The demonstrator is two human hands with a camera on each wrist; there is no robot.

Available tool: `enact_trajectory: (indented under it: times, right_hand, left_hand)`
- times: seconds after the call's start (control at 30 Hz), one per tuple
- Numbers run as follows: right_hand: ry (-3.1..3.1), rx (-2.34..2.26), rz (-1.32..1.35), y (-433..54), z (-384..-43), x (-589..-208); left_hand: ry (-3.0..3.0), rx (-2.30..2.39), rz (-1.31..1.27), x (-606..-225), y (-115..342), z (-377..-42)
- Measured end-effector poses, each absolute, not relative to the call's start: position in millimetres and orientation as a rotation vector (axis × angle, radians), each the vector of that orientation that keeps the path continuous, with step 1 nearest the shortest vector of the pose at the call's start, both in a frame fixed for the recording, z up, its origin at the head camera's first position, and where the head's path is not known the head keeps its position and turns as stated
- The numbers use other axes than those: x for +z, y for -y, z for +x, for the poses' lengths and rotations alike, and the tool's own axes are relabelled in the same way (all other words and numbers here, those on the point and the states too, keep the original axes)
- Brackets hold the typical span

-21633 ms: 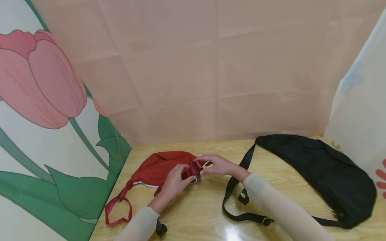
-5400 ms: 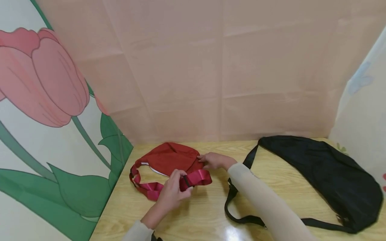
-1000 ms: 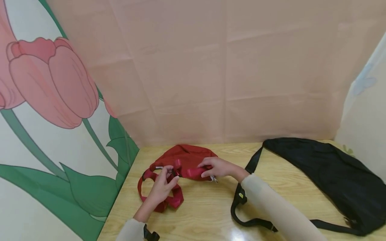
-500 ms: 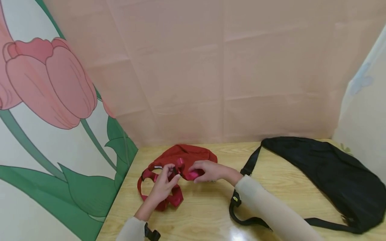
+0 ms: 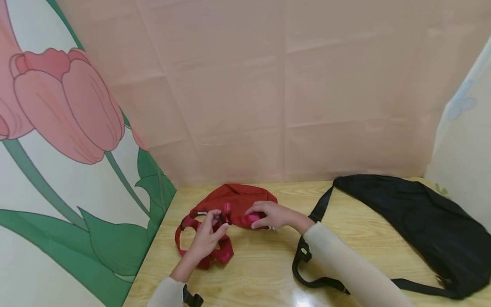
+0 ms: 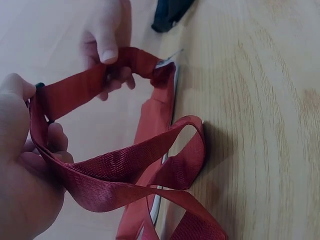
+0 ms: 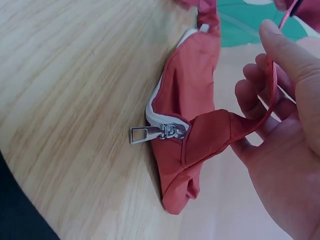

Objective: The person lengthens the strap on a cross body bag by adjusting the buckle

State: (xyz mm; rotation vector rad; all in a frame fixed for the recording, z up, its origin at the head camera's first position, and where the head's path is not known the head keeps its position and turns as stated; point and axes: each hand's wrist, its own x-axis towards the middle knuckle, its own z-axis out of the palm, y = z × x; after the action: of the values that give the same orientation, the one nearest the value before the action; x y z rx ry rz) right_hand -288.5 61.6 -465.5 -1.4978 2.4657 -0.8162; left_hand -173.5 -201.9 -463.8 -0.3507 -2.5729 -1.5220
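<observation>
A red waist bag [image 5: 241, 196] with a white-edged zip lies near the back of the table, left of centre. My left hand [image 5: 205, 236] pinches the bag's red strap [image 6: 75, 92] at a small dark slider [image 6: 40, 86], raised in front of the bag. Loose loops of strap hang below that hand and spread over the wood. Nearer the bag's right end, my right hand [image 5: 270, 214] holds the same strap, thumb on one face and fingers behind. A metal zip pull [image 7: 145, 134] sticks out beside where the strap joins the bag.
To the right lies a large black sling bag [image 5: 414, 226]; its black strap [image 5: 322, 281] curves toward the middle, partly under my right forearm. A pinkish-beige backdrop [image 5: 238, 106] rises behind the wooden table [image 5: 261, 273], and a tulip-printed panel [image 5: 88, 119] borders the left.
Over the last second my right hand slides left along the strap, then back right; the left hand stays put. Far earlier, both hands were together at a strap fitting by the bag's right end.
</observation>
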Motion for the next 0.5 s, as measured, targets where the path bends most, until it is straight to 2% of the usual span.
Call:
enact_trajectory:
  times: [0.5]
  right_hand:
    - [-2.48,-0.863,-1.468,-71.4,-297.6,-472.3]
  left_hand:
    - [2.54,-1.526,-0.367,-462.8,202.3,-172.8]
